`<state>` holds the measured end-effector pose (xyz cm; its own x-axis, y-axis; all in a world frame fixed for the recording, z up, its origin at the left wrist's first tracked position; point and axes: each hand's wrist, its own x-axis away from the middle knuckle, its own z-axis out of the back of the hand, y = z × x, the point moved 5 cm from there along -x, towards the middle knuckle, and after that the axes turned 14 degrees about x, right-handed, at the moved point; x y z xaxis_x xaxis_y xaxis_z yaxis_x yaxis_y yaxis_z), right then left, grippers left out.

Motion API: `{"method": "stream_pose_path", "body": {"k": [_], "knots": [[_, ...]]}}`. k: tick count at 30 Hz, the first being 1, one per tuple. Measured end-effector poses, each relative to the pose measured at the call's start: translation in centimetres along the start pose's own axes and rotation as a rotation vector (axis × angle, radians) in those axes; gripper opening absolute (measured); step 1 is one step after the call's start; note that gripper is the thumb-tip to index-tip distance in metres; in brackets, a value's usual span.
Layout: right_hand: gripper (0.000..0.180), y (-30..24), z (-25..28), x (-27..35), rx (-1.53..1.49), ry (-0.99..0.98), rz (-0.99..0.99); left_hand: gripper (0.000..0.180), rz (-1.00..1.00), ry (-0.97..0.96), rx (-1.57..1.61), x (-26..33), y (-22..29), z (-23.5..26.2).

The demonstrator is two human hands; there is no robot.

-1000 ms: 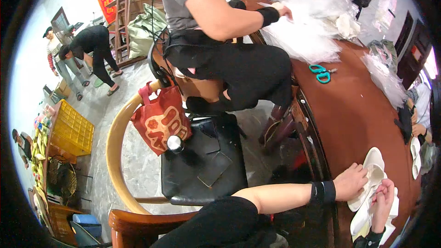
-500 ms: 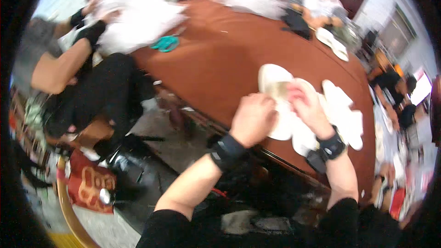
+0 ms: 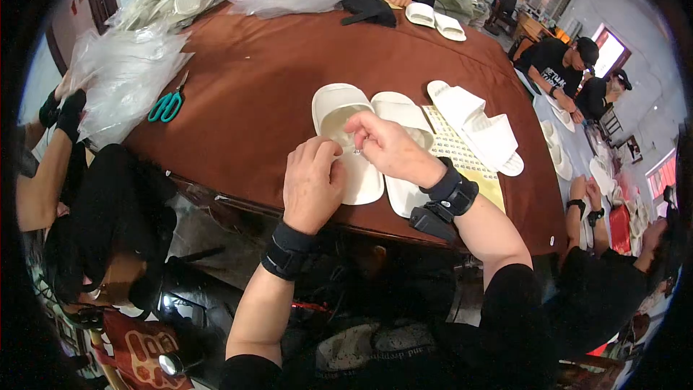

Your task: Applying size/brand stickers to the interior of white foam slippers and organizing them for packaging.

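Note:
Two white slide slippers lie side by side on the brown-covered table before me, a left one [image 3: 338, 99] and a right one [image 3: 393, 105]. My left hand [image 3: 314, 182] is over the left slipper's near left side, its fingers curled in and their tips partly hidden. Reaching in from the right, my right hand [image 3: 397, 150] is above the same slipper just behind its strap. Its thumb and fingers are pinched together; whatever is between them is too small to make out. Beside the slippers lies a yellow sheet of small printed stickers [image 3: 465, 155], partly under more white slippers [image 3: 476, 126].
Teal-handled scissors [image 3: 167, 106] and clear plastic bags [image 3: 130, 72] lie at the left, near a co-worker's arms. Across the brown table [image 3: 267, 65], another person sits behind a white slipper pair [image 3: 435, 22]. More people work with slippers at a table on the right.
The view has turned to the right, so the table and slippers appear farther left. Both hands stay over the left slipper, my right hand now nearer its strap opening. The picture is sharper.

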<state>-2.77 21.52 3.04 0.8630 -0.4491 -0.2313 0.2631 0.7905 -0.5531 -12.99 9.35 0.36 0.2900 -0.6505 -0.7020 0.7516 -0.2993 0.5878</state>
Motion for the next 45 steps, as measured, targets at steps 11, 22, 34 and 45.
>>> {"method": "stream_pose_path", "body": {"k": [11, 22, 34, 45], "knots": [[0.030, 0.30, -0.10, 0.02, 0.001, 0.023, 0.037, 0.027, -0.090, -0.021, -0.049, 0.08, 0.27, -0.34], [0.027, 0.18, 0.13, 0.13, 0.019, 0.074, 0.029, 0.022, -0.082, -0.075, -0.081, 0.05, 0.22, -0.56], [0.029, 0.92, -0.21, 0.20, -0.088, -0.014, -0.037, 0.017, -0.075, -0.056, -0.058, 0.16, -0.03, -0.50], [0.031, 1.01, -0.15, 0.45, -0.147, -0.007, -0.042, 0.014, -0.075, -0.048, -0.057, 0.09, 0.05, -0.43]]}}
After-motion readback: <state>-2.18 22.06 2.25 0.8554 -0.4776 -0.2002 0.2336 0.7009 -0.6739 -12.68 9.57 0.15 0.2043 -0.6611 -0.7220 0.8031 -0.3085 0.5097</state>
